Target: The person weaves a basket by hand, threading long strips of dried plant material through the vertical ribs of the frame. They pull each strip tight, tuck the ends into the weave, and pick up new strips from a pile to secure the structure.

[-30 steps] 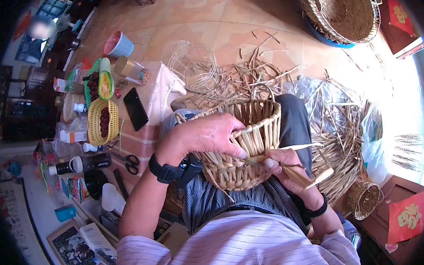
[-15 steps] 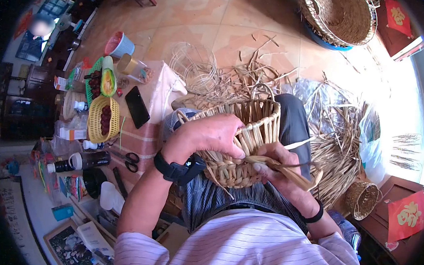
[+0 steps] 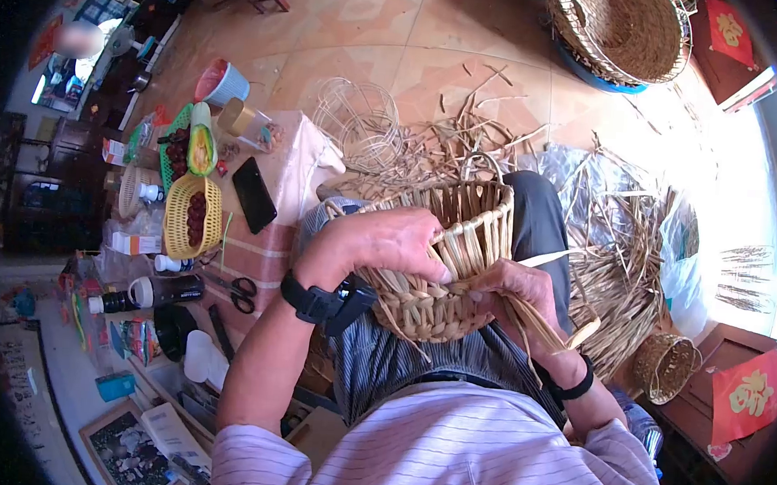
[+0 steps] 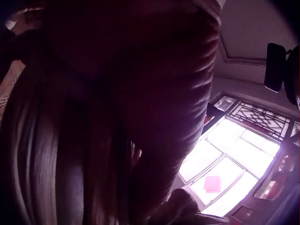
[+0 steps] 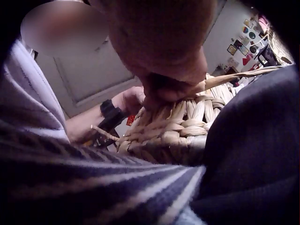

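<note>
A partly woven straw basket (image 3: 428,320) lies tilted across the person's lap, its upright stakes showing above a thick braided band. Reaching over its near wall, the left hand (image 3: 388,242) grips it, thumb outside and fingers hidden inside. Just right of that thumb, the right hand (image 3: 525,295) pinches a pale straw strand (image 3: 543,328) against the weave, and the loose ends trail over the hand. In the right wrist view the strand (image 5: 239,75) runs out from under the fingers, close over the basket's braided rows (image 5: 173,129). The left wrist view is dark, mostly hand and stakes.
On the left, a cloth-covered table (image 3: 267,257) bears a phone (image 3: 254,195), scissors (image 3: 242,294) and a yellow basket (image 3: 177,216) of dark fruit. Loose straw (image 3: 621,297) spreads over the floor at right, near a small basket (image 3: 665,367). A large basket (image 3: 628,35) stands farther off.
The right hand has shifted left along the basket wall toward the left thumb. Its straw strand has swung, and a loose end now hangs down by the wrist. The left hand keeps its place.
</note>
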The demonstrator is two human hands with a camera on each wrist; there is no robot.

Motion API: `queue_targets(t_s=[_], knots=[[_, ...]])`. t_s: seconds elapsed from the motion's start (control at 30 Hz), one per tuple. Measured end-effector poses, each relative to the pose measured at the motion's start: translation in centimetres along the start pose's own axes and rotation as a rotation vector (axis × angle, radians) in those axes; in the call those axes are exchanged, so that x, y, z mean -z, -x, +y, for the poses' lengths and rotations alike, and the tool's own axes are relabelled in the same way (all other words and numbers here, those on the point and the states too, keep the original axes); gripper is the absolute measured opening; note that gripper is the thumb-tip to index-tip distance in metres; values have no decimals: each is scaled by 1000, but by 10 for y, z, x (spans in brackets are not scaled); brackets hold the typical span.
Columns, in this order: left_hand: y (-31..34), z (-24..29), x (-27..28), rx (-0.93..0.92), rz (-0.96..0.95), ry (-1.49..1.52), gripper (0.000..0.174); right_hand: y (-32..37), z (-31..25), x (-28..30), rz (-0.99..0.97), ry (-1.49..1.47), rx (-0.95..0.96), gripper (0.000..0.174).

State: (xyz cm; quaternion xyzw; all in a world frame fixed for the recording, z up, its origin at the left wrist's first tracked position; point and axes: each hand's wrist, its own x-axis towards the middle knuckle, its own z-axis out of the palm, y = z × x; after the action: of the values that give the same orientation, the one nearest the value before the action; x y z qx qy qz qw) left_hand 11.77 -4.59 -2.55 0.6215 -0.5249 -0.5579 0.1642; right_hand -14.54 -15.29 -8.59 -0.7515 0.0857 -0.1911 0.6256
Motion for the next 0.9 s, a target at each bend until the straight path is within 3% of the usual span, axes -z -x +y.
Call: queue_targets(t_s=[0.07, 0.17, 0.27, 0.33, 0.43, 0.53, 0.73, 0.83, 0.9], knots=[[-1, 17, 0, 72, -63, -150, 44, -5, -8, 4, 14, 102, 57, 13], [-5, -5, -13, -119, 78, -120, 45, -7, -13, -2, 53, 111, 84, 10], [-5, 7, -6, -46, 30, -125, 41, -9, -12, -6, 83, 122, 88, 13], [-6, 8, -8, 84, 42, -201, 45, -4, -10, -11, 110, 22, -57, 11], [-3, 10, -9, 42, 74, -192, 46, -6, -16, -10, 110, 21, -126, 9], [-7, 7, -10, 62, 75, -182, 45, -3, -7, -12, 99, 39, -20, 8], [-14, 1, -16, -8, 153, -172, 43, -3, -19, -13, 105, -53, -130, 9], [-12, 3, -17, 2, 143, -203, 47, -1, -51, -7, 100, -447, -490, 18], [-8, 10, -12, 65, 80, -262, 53, 2, -27, -16, 141, -288, -373, 21]])
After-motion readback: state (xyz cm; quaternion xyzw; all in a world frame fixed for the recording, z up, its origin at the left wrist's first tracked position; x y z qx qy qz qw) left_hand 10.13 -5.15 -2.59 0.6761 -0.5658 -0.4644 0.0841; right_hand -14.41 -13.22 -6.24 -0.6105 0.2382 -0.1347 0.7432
